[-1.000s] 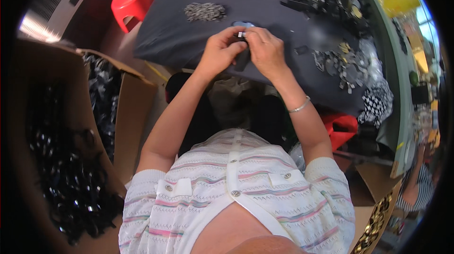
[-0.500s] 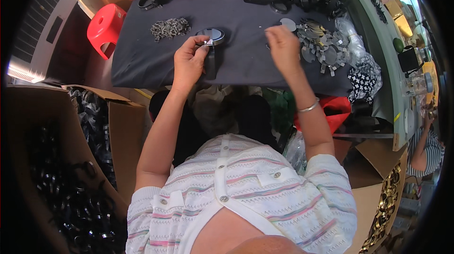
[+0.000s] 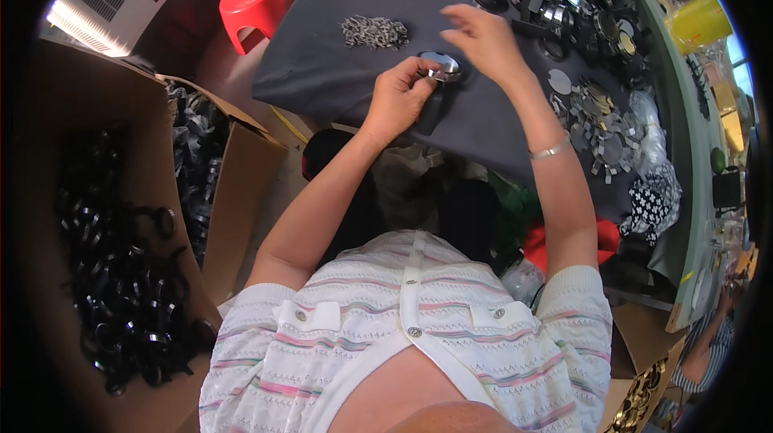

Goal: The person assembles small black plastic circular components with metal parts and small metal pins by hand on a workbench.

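Left grip (image 3: 398, 98) holds 1 black-strapped watch (image 3: 450, 68).

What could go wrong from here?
1. Left hand alone pinches the watch at its near edge; it could twist or slip.
2. Right hand is close to the loose pile of small metal pieces; a brush might scatter them.
3. Right forearm passes beside loose discs; it could knock them.

A white knit top (image 3: 455, 304) with short ribbed sleeves (image 3: 576, 292) is worn, crossed by wavy pink and greenish stripes. From the neckline (image 3: 451, 370), ornate buttons (image 3: 415, 332) are set towards 12 o'clock, buttoned flaps (image 3: 499, 314) towards 10 and 2. The right forearm (image 3: 566, 187) is circled by a silvery bangle (image 3: 550, 149).
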A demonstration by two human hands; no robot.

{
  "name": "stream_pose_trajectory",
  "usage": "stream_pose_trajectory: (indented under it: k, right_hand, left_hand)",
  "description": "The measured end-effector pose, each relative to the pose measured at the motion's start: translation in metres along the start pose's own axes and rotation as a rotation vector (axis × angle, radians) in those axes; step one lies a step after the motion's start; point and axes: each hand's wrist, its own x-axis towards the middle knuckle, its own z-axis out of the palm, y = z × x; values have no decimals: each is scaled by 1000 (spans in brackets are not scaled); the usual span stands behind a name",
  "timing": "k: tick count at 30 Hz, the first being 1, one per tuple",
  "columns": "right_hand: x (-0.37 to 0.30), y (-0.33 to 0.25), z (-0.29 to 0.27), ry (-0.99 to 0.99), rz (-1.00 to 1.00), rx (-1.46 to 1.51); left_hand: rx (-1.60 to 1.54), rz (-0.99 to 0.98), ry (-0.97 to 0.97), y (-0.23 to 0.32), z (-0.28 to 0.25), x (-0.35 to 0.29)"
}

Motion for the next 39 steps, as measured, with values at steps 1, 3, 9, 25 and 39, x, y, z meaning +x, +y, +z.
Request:
stream_pose_trajectory:
  k: [1, 3, 9, 25, 39]
  right_hand:
    - [15, -9, 8, -97, -37, -127]
    - [37, -17, 34, -206, -196, -146]
    - [75, -38, 75, -507, -115, -460]
    - [21, 46, -25, -245, 183, -231]
    - [-11, 32, -65, 43, 410, 313]
  left_hand:
    - [2, 76, -9, -4, 2, 2]
    - [4, 97, -14, -11, 3, 3]
    - [6, 102, 8, -11, 3, 0]
    - [19, 30, -3, -2, 3, 2]
    - [-78, -56, 15, 11, -2, 2]
